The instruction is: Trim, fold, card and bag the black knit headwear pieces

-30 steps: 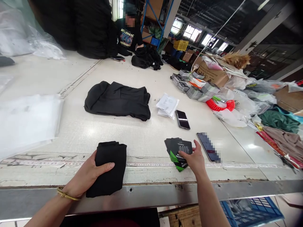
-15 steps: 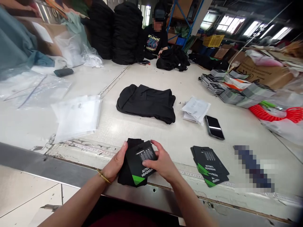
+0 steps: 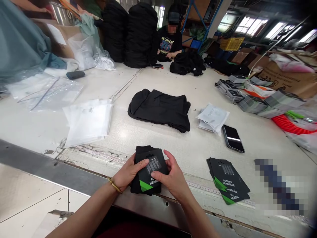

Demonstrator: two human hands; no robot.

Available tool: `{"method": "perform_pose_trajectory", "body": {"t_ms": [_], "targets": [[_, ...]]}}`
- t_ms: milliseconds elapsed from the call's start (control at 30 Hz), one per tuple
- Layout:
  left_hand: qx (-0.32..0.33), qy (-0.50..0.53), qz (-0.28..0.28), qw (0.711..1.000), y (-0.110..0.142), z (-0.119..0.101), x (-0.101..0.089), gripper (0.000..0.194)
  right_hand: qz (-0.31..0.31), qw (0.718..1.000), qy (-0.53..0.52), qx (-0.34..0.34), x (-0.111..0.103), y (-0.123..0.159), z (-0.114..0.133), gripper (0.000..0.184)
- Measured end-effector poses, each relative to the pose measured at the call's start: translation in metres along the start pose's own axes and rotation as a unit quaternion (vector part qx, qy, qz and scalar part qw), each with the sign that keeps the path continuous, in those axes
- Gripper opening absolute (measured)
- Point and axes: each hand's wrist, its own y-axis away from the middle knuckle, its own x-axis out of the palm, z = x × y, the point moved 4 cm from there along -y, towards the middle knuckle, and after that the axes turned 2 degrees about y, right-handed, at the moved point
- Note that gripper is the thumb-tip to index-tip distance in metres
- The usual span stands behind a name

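Black with a green lower corner, the card (image 3: 153, 165) lies face up over a folded cloth (image 3: 136, 185) at the near edge of the counter (image 3: 121, 135); I cannot tell whether the cloth is resting or lifted. My left hand (image 3: 126, 173) pinches card and cloth together: thumb pressed on the card's face, remaining fingers out of sight. My right hand (image 3: 174, 175) pinches the card at its right side, thumb on the face, index finger raised apart from the other fingers.

Clock positions, taken from the card: at 12 o'clock, a larger black garment (image 3: 158, 110), folded flat; at 10, a stack of white bags (image 3: 88, 122); at 2, white packets (image 3: 213, 115); between 2 and 3, a phone (image 3: 233, 138) just beside them; at 3, fanned matching cards (image 3: 228, 185) marked ACTOR'S HEADGEAR. Farther off at 12, a co-worker (image 3: 169, 41) in a printed shirt is near a dark heap (image 3: 187, 64) of fabric.
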Motion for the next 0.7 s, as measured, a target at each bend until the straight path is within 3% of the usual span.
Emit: {"method": "perform_pose_trajectory", "body": {"t_ms": [100,233,333,467,600,700], "targets": [[-0.001,0.008,0.006,1.0,-0.001,0.002,0.0,0.057,-0.049,0.998,0.028,-0.016,-0.01,-0.002,-0.002,0.076],[0.006,-0.006,0.012,1.0,-0.001,0.002,-0.002,0.058,-0.011,0.998,0.037,-0.052,-0.015,-0.011,0.0,0.041],[0.006,-0.006,0.028,1.0,-0.002,0.002,-0.003,0.058,-0.023,0.991,0.095,-0.087,-0.021,-0.02,0.009,0.025],[0.01,-0.015,0.031,0.999,-0.002,0.001,-0.005,0.058,0.012,0.97,0.183,-0.159,-0.021,-0.025,0.023,0.021],[0.018,-0.007,0.039,0.999,-0.002,0.0,-0.005,0.056,0.035,0.926,0.274,-0.258,-0.008,-0.02,0.031,0.027],[0.023,0.006,0.061,0.998,-0.002,-0.001,-0.002,0.055,0.049,0.911,0.278,-0.3,0.003,-0.017,0.028,0.029]]}}
